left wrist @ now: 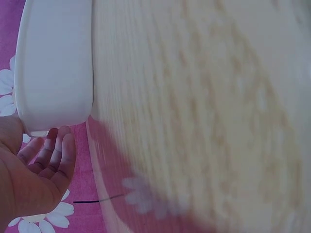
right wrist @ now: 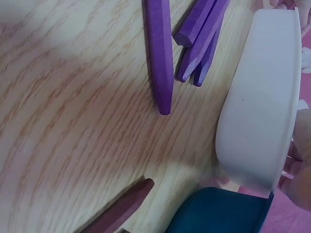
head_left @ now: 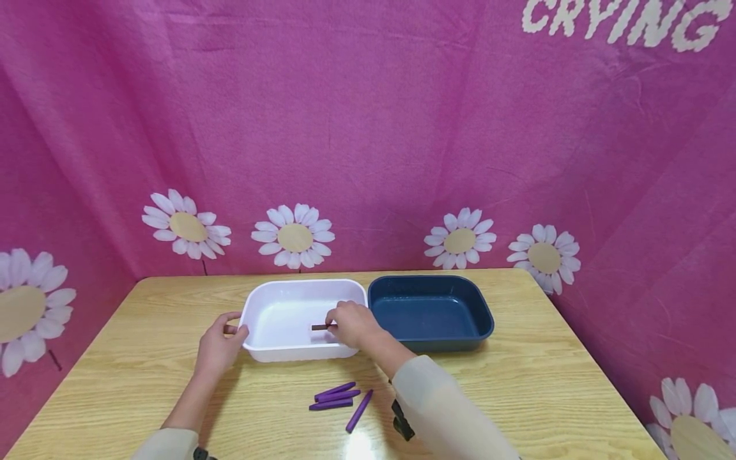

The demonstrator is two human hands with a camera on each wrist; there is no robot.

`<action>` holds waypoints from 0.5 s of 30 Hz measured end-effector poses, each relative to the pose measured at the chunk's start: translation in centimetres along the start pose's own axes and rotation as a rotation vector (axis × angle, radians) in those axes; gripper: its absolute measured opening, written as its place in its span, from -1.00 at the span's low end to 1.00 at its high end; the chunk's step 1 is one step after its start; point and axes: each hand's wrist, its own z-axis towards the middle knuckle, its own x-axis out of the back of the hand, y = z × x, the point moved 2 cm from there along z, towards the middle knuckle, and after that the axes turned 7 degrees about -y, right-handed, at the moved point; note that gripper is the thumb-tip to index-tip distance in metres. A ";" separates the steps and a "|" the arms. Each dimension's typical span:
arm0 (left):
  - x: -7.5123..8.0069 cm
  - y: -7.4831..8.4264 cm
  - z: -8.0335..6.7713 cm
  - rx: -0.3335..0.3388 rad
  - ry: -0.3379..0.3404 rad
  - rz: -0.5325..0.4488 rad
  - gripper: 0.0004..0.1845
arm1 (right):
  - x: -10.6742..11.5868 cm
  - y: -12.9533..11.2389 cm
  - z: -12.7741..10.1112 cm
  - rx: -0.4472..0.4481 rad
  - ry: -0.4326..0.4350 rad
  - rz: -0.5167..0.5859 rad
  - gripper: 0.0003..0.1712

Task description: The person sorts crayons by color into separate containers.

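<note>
Magenta cloth (head_left: 368,128) behind wooden table (head_left: 540,370); printed daisies (head_left: 295,237), white lettering (head_left: 625,23).

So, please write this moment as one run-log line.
left hand: holds white tray; right hand: pinches brown crayon over white tray; purple crayons: on table; blue tray: beside white tray

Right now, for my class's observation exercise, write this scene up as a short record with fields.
Left hand: left hand grips the left end of the white tray
Right hand: right hand pinches a brown crayon over the white tray
Second container: dark blue tray, right of the white tray
Purple crayons: three in a cluster, one apart, all on the table
Backdrop: pink cloth with daisies
</note>
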 end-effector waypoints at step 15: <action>-0.1 0.0 0.1 0.020 0.001 -0.006 -0.50 | 0.4 0.9 -0.5 0.007 0.043 0.013 -0.79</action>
